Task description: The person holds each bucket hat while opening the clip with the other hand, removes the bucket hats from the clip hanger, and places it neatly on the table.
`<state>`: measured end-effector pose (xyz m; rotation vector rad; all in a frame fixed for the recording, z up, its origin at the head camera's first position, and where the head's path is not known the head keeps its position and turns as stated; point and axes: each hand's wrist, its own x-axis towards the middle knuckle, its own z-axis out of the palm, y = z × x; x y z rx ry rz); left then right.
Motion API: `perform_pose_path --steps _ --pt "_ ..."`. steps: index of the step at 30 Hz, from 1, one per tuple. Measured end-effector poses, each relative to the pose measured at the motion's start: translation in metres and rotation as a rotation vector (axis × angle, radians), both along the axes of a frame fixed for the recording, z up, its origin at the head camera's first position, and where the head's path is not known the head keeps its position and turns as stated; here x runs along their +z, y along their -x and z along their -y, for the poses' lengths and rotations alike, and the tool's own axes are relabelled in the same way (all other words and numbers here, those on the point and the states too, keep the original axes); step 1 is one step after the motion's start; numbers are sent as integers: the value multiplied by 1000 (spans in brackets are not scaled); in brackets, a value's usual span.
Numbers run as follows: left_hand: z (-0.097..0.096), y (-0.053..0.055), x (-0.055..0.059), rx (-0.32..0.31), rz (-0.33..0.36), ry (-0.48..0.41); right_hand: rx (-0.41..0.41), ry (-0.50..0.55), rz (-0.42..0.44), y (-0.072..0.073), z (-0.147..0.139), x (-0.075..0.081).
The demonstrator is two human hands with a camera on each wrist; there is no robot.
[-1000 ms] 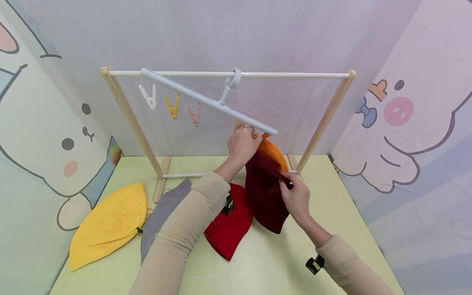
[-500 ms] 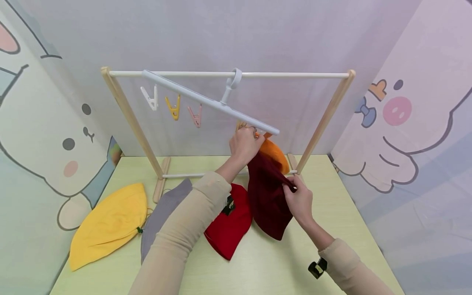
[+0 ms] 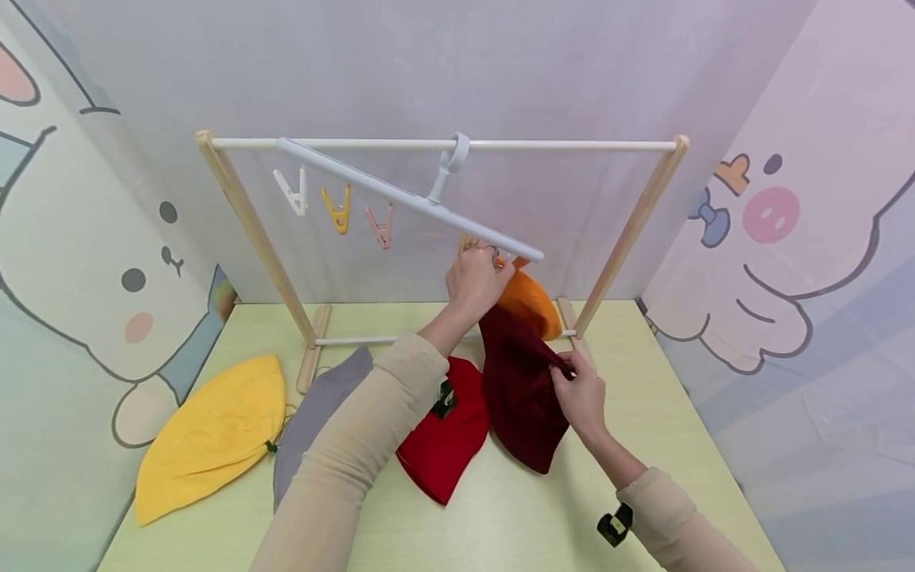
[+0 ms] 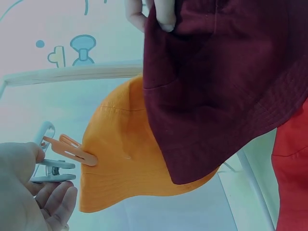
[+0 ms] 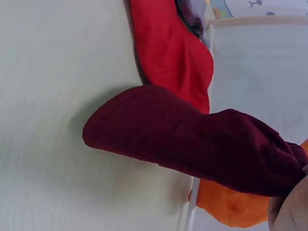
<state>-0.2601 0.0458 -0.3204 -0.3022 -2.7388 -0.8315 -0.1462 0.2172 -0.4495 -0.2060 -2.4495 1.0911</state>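
Note:
My left hand [image 3: 477, 280] is just under the low end of the pale blue hanger [image 3: 407, 199], pinching a pale clothespin [image 4: 54, 171] between thumb and fingers. Beside it an orange clothespin [image 4: 72, 150] grips the brim of an orange bucket hat [image 4: 120, 144], which hangs from the hanger. With thumb and fingers my right hand [image 3: 581, 393] pinches a maroon bucket hat [image 3: 525, 389] by its folded upper edge. The maroon hat hangs in front of the orange one and partly covers it. In the right wrist view only a bit of the right hand [image 5: 293, 207] shows.
The hanger tilts on a white-railed wooden rack [image 3: 615, 238]. White [image 3: 291, 193], yellow [image 3: 337, 210] and pink clothespins [image 3: 381, 228] hang under its high end. A yellow hat [image 3: 214, 437], a grey hat [image 3: 314, 421] and a red hat [image 3: 450, 445] lie on the table [image 3: 679, 477].
My right hand has shifted slightly right and down, and the maroon hat has sunk with it, uncovering more of the orange hat. The left hand and hanger have moved slightly right.

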Motion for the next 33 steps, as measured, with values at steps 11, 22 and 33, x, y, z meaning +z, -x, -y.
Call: perform_pose_path --steps 11,22,33 --pt "-6 -1 0 -11 -5 -15 -41 -21 84 5 -9 -13" --pt "-9 -3 3 -10 0 -15 -61 -67 140 9 -21 -25" --pt "-9 -3 4 -18 1 -12 -69 -96 223 12 -36 -38"
